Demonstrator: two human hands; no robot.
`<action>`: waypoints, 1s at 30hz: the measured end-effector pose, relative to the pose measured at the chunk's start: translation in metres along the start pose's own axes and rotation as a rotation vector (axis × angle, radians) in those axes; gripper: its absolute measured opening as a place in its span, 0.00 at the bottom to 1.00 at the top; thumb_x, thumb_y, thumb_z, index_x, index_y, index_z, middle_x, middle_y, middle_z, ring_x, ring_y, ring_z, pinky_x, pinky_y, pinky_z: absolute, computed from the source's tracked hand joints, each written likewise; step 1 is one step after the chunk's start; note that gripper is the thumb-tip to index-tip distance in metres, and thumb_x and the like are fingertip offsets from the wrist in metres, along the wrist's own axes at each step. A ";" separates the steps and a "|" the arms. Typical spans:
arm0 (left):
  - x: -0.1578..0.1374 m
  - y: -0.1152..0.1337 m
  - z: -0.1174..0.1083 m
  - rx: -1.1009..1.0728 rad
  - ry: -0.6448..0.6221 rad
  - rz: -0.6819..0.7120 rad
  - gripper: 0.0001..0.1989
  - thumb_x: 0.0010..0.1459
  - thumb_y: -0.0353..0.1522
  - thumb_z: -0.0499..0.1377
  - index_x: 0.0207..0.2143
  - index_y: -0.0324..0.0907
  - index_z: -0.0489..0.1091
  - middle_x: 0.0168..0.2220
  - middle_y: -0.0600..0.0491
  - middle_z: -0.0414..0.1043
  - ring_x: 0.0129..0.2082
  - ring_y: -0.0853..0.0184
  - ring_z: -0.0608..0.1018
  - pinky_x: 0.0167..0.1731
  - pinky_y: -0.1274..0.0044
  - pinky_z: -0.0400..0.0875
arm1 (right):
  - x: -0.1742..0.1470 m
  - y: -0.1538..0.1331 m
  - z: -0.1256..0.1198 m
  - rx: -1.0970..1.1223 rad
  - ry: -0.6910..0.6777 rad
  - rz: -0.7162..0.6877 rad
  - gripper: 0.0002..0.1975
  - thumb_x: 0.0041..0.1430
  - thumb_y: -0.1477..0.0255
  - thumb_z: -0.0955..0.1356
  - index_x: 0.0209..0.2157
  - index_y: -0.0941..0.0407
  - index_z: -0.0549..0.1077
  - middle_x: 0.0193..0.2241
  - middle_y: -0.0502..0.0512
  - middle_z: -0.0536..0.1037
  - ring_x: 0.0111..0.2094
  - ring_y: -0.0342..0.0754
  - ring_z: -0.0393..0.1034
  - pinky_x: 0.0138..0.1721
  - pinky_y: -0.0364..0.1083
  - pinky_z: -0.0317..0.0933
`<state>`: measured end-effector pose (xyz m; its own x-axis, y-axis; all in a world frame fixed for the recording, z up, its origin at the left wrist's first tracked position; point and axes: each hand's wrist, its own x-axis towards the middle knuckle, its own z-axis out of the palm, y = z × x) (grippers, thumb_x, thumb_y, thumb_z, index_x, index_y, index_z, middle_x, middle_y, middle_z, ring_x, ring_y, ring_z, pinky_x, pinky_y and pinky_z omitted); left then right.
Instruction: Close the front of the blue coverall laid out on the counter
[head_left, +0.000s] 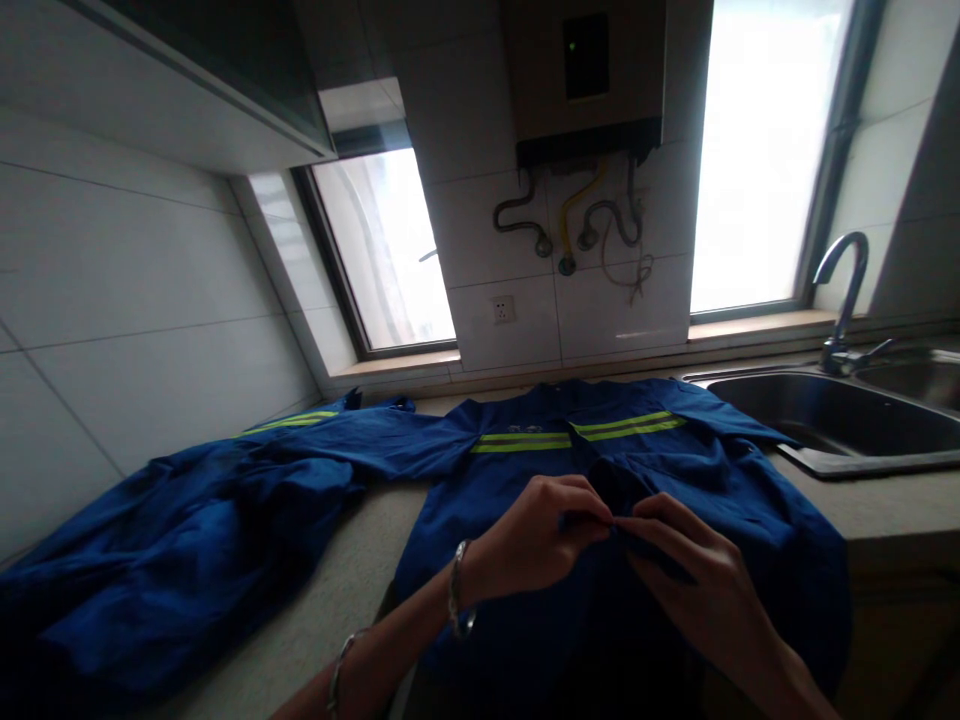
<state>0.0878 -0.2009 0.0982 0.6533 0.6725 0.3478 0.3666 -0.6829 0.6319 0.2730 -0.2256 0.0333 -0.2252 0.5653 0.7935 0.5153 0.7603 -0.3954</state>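
Note:
A blue work jacket (517, 490) with yellow-green reflective stripes lies spread on the counter, its lower part hanging over the front edge. My left hand (544, 530), with bracelets on the wrist and forearm, pinches the jacket's front edge between thumb and fingers. Right beside it, fingertips almost touching, my right hand (690, 560) also pinches the cloth. A dark fold of the jacket rises just behind the fingertips. Whatever small part lies between the fingers is too dark to make out.
Another bundle of blue clothing (195, 540) with similar stripes lies on the counter (360, 560) at left. On the right is a steel sink (795, 410) with a faucet (847, 290). A water heater (585, 80) with hoses hangs on the tiled wall, above a socket (503, 309).

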 end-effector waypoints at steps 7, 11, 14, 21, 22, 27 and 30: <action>0.002 -0.007 0.006 -0.082 -0.020 -0.195 0.04 0.52 0.27 0.57 0.30 0.37 0.72 0.26 0.56 0.69 0.26 0.74 0.69 0.25 0.83 0.62 | -0.007 0.001 0.009 0.032 0.073 0.003 0.10 0.56 0.78 0.64 0.38 0.54 0.74 0.33 0.55 0.72 0.32 0.43 0.70 0.31 0.39 0.66; 0.003 -0.009 0.014 -0.109 0.050 -0.181 0.04 0.53 0.28 0.58 0.33 0.37 0.70 0.26 0.57 0.68 0.25 0.74 0.70 0.23 0.84 0.63 | -0.010 0.004 0.014 0.055 0.172 0.073 0.06 0.54 0.76 0.66 0.35 0.55 0.74 0.32 0.54 0.72 0.30 0.43 0.70 0.30 0.39 0.66; 0.000 -0.007 0.023 0.098 0.202 0.010 0.06 0.58 0.28 0.53 0.34 0.38 0.70 0.31 0.52 0.71 0.30 0.73 0.73 0.30 0.82 0.68 | -0.008 0.006 0.014 0.064 0.236 0.200 0.03 0.52 0.73 0.68 0.31 0.55 0.75 0.31 0.52 0.73 0.28 0.42 0.69 0.27 0.39 0.66; -0.007 -0.008 0.034 0.586 0.190 0.371 0.17 0.60 0.33 0.52 0.51 0.35 0.63 0.46 0.43 0.69 0.46 0.64 0.71 0.47 0.70 0.70 | -0.005 0.013 0.010 0.235 0.288 0.425 0.04 0.49 0.71 0.70 0.29 0.55 0.75 0.34 0.52 0.74 0.32 0.45 0.71 0.26 0.37 0.67; -0.006 -0.009 0.034 0.559 0.195 0.357 0.18 0.60 0.33 0.52 0.51 0.36 0.62 0.46 0.44 0.69 0.46 0.64 0.72 0.47 0.71 0.70 | -0.006 0.013 0.009 0.250 0.285 0.437 0.04 0.48 0.70 0.70 0.30 0.55 0.76 0.34 0.52 0.74 0.32 0.45 0.71 0.26 0.37 0.67; -0.002 -0.018 0.034 0.276 0.226 0.199 0.13 0.57 0.31 0.55 0.46 0.40 0.68 0.43 0.49 0.71 0.41 0.69 0.74 0.43 0.79 0.71 | -0.009 0.010 0.012 0.310 0.241 0.432 0.07 0.49 0.69 0.70 0.32 0.54 0.75 0.36 0.53 0.73 0.34 0.45 0.71 0.28 0.37 0.68; 0.000 -0.020 0.031 0.205 0.213 0.151 0.12 0.55 0.30 0.57 0.43 0.41 0.69 0.41 0.51 0.72 0.38 0.70 0.75 0.41 0.80 0.71 | -0.011 0.008 0.016 0.333 0.243 0.417 0.07 0.51 0.71 0.69 0.35 0.53 0.73 0.37 0.52 0.72 0.36 0.45 0.70 0.30 0.37 0.67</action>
<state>0.1011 -0.1960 0.0643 0.5651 0.5890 0.5777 0.4158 -0.8081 0.4172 0.2663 -0.2207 0.0142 0.1574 0.7783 0.6078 0.2235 0.5714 -0.7896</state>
